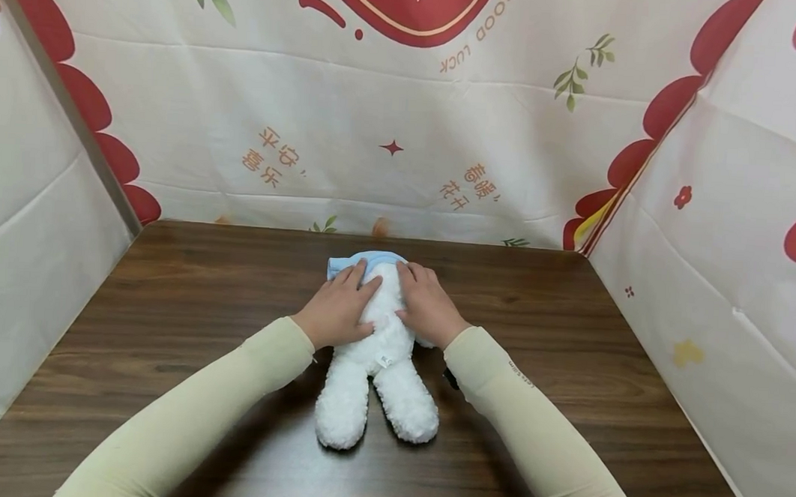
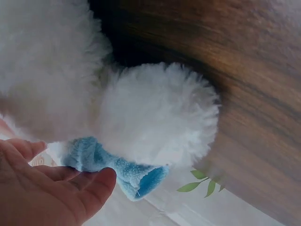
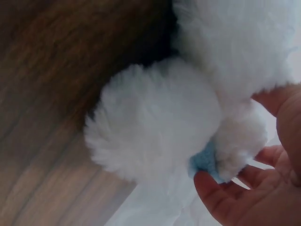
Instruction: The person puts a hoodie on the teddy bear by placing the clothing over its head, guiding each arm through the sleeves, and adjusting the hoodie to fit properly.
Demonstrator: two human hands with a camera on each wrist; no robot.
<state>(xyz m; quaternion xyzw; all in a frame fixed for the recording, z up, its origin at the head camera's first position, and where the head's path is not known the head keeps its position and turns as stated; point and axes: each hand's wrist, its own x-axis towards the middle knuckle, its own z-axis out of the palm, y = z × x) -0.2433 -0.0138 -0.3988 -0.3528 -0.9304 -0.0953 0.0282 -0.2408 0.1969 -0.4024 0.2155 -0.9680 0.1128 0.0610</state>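
A white fluffy plush toy (image 1: 389, 315) lies on the table, its two legs pointing toward me and a small tag near its lower body. Light-blue fuzzy cloth (image 1: 340, 266) is at its far end; in the left wrist view the blue cloth (image 2: 136, 176) has an open, tube-like end. My left hand (image 1: 339, 307) rests on the toy's left side, its spread fingertips touching the cloth. On the opposite side lies my right hand (image 1: 432, 306), thumb on the white plush and fingers reaching to the far end, near the blue cloth (image 3: 206, 160). The toy's head end is partly hidden.
Underneath is a dark wood-grain table (image 1: 220, 292). A printed white fabric curtain (image 1: 351, 111) stands behind its far edge, with more fabric walls along the left and right sides. Pale sleeves (image 1: 221, 404) cover both forearms.
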